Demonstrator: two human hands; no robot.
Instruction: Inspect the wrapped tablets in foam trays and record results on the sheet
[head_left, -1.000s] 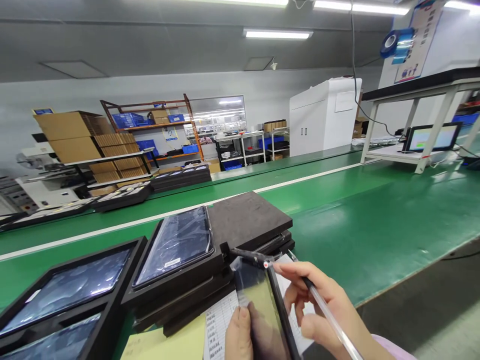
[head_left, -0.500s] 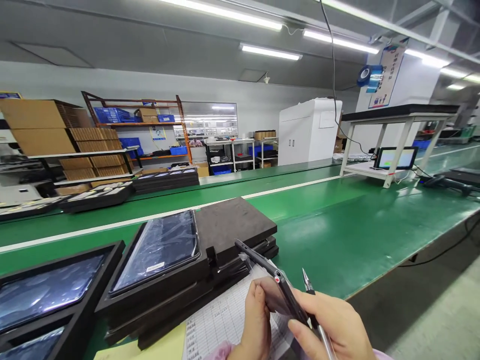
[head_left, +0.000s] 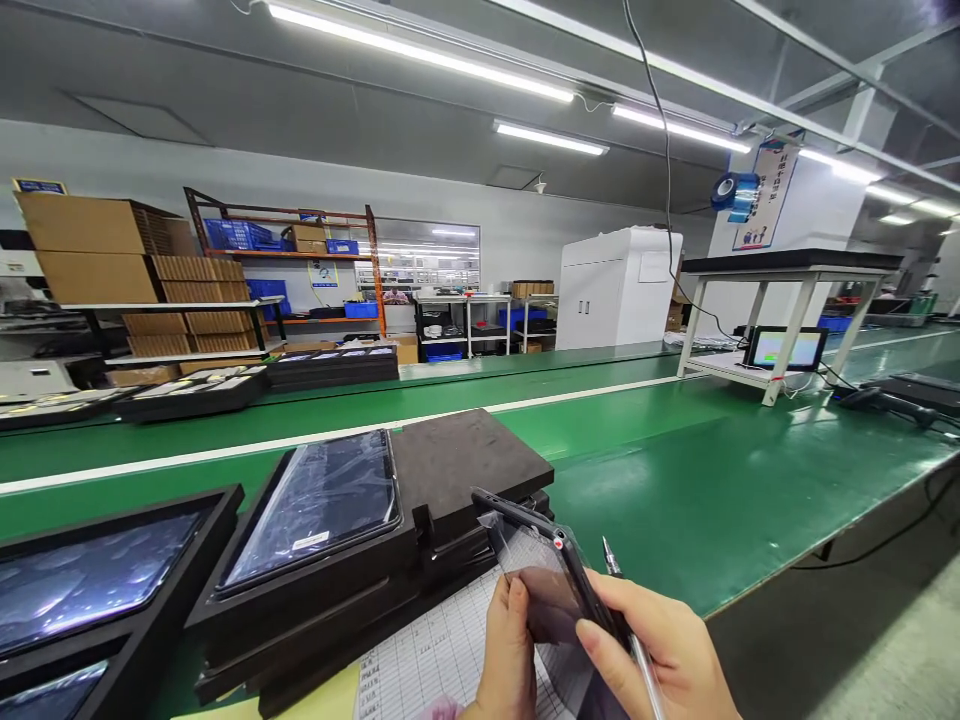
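Note:
At the bottom of the head view both my hands hold a thin black tablet [head_left: 547, 545] tilted on edge, with clear film on its face. My left hand [head_left: 508, 655] pinches its lower left side, thumb on the screen. My right hand [head_left: 660, 655] wraps round its right edge and also grips a slim pen-like tool [head_left: 626, 625] pointing up. Under them lies a printed sheet [head_left: 442, 655]. Just to the left is a stack of black foam trays [head_left: 457, 465], the top one holding a film-covered tablet [head_left: 315, 505].
More black trays with screens [head_left: 90, 580] sit at the left. The green conveyor belt [head_left: 712, 460] stretches right to a white stand [head_left: 795, 290] with a small monitor [head_left: 786, 348] and a handheld scanner [head_left: 889, 402]. Far trays [head_left: 330, 365], cardboard boxes and shelving line the back.
The view has tilted upward and swung a little. The tablet has turned from screen-up to edge-on between my hands, which now sit lower in the picture.

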